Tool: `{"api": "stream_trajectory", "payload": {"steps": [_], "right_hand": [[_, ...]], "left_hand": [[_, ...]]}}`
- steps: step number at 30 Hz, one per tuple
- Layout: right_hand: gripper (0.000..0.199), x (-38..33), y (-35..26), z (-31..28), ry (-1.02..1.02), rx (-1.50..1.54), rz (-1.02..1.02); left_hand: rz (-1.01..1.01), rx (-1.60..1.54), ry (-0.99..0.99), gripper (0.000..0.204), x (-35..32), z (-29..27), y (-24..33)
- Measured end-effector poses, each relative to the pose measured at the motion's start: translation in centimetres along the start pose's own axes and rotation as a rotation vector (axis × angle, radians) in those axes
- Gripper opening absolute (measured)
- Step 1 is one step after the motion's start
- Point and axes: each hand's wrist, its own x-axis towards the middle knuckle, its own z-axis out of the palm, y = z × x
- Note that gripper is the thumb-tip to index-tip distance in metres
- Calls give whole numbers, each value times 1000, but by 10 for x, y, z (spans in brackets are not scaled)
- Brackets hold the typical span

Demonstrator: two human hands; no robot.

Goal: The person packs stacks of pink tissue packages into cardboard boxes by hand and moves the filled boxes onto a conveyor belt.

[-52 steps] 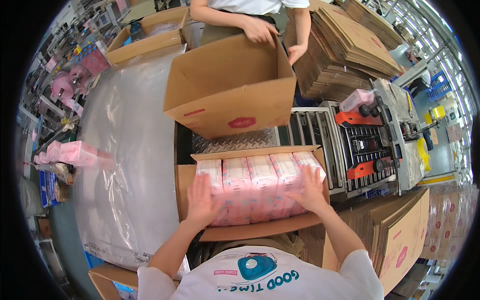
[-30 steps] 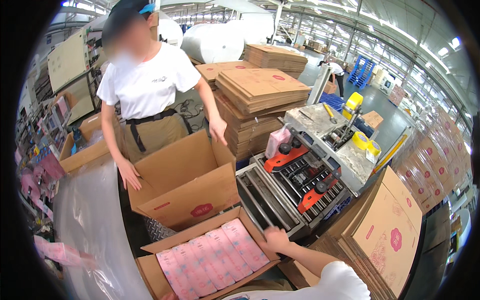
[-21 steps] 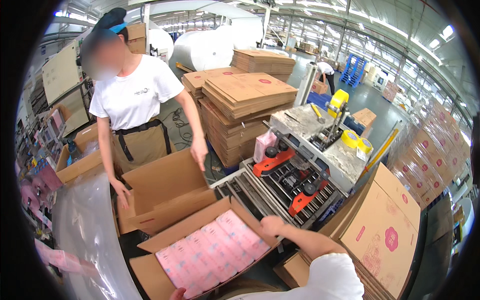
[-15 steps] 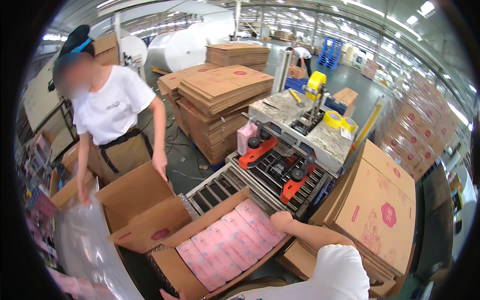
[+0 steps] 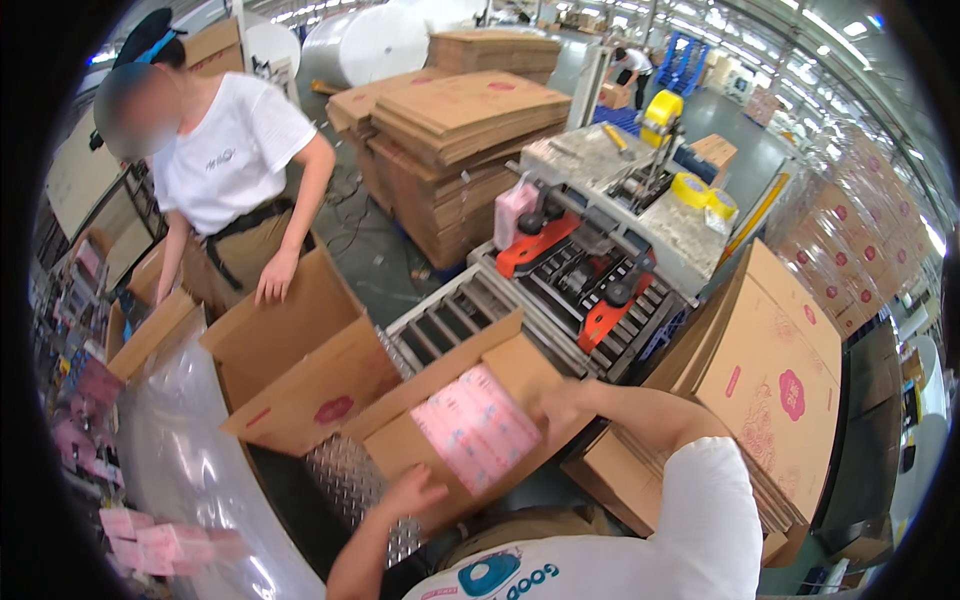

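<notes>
In front of me stands a cardboard box (image 5: 438,365) with pink soft packs (image 5: 478,428) inside. Its two end flaps are folded inward over the packs, leaving the middle of the pink layer showing; the far long flap stands up. My left hand (image 5: 412,492) rests on the left end flap with its fingers apart. Over the right end flap lies my right hand (image 5: 562,402), its fingers smeared by motion.
Beyond the box lie a roller conveyor (image 5: 440,330) and a taping machine (image 5: 570,280) with orange guides. Flattened cartons (image 5: 760,400) lean at right. A co-worker (image 5: 230,170) at left holds an open carton (image 5: 290,350). Stacked cardboard (image 5: 450,150) stands behind.
The end flaps have folded in over the packs. My left hand has come up from the lower edge onto the left flap; my right hand has moved from the box's rim onto the right flap.
</notes>
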Motion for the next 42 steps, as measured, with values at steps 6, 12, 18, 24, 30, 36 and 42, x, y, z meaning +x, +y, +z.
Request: {"api": "stream_trajectory", "payload": {"steps": [6, 12, 18, 24, 30, 36, 42], "right_hand": [[121, 57, -1, 42, 693, 129, 573], [88, 50, 81, 144, 816, 1572, 723], [77, 84, 123, 47, 866, 1171, 759], [73, 84, 103, -78, 1095, 72, 301], [65, 120, 192, -83, 1203, -22, 207], [60, 116, 292, -98, 1343, -30, 311], [56, 101, 343, -115, 1464, 104, 321]], "left_hand": [[-188, -565, 1100, 31, 23, -129, 14], [-463, -763, 743, 46, 13, -40, -15], [-655, -603, 839, 81, 20, 83, -36], [-762, -688, 786, 79, 111, 39, 22], [-634, -205, 694, 78, 237, 16, -9], [-684, -374, 564, 80, 357, -34, 42], [-534, -381, 608, 79, 404, -15, 53]]}}
